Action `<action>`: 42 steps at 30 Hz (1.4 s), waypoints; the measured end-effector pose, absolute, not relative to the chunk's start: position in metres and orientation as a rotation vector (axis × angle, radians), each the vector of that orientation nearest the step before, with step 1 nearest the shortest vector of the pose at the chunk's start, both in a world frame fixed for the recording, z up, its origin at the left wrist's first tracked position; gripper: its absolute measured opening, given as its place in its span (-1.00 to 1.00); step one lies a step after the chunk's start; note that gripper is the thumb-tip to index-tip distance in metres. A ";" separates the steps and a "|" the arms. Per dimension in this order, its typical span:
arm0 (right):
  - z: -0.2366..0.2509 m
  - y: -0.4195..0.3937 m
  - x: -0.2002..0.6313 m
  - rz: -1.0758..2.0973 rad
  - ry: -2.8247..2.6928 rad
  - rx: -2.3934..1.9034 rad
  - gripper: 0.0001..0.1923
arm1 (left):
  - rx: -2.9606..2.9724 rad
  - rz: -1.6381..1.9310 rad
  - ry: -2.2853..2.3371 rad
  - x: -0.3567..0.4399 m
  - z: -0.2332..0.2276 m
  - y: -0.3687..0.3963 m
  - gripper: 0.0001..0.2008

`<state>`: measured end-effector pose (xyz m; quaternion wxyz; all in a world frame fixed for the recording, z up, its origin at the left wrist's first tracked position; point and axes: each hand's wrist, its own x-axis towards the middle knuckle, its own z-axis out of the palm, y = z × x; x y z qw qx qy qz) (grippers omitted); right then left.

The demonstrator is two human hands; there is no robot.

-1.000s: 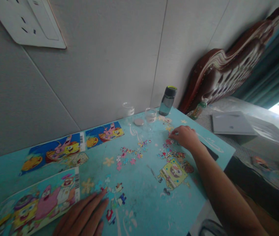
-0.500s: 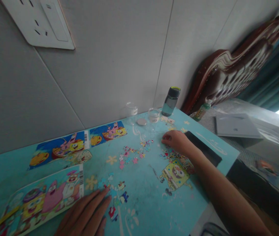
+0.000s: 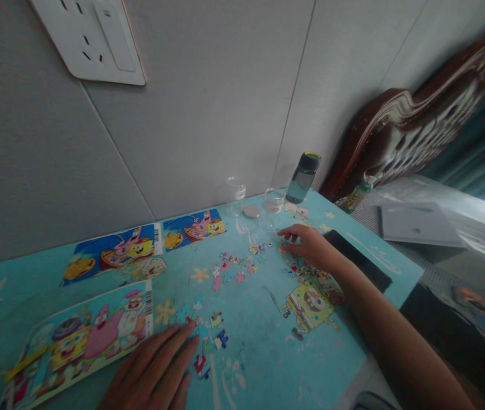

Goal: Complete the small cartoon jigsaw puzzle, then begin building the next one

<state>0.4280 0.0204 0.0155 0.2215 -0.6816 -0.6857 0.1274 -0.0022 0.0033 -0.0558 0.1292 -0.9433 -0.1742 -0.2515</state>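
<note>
You have a single view here, from the camera on your head, so no second view overlaps it. It looks forward and down across the turquoise table (image 3: 251,336), tilted so the far edge climbs toward 2 o'clock. The grey wall (image 3: 208,114) fills the upper half, with the wall socket (image 3: 92,37) at 11 o'clock, very close to the lens. Your left hand (image 3: 157,370) enters at 6 o'clock, cut by the bottom edge; your right hand (image 3: 310,247) reaches in from 4 o'clock to mid-frame. The wooden headboard (image 3: 417,131) sits at 2 o'clock, farther off.
</note>
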 end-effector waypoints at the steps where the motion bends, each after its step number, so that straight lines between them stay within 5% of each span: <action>1: 0.016 0.020 0.427 0.350 -1.908 -1.862 -0.66 | -2.744 -0.732 -0.508 -0.002 -0.055 0.003 -0.58; 12: 0.024 0.017 0.413 0.506 -2.128 -1.587 -0.69 | -2.763 -0.727 -0.554 0.000 -0.047 -0.001 -0.61; 17: 0.028 0.015 0.429 0.446 -1.973 -1.875 -0.86 | -2.767 -0.709 -0.585 0.000 -0.049 -0.002 -0.59; 42: 0.032 0.016 0.416 0.498 -1.985 -1.935 -0.76 | -2.772 -0.741 -0.554 0.000 -0.046 -0.001 -0.61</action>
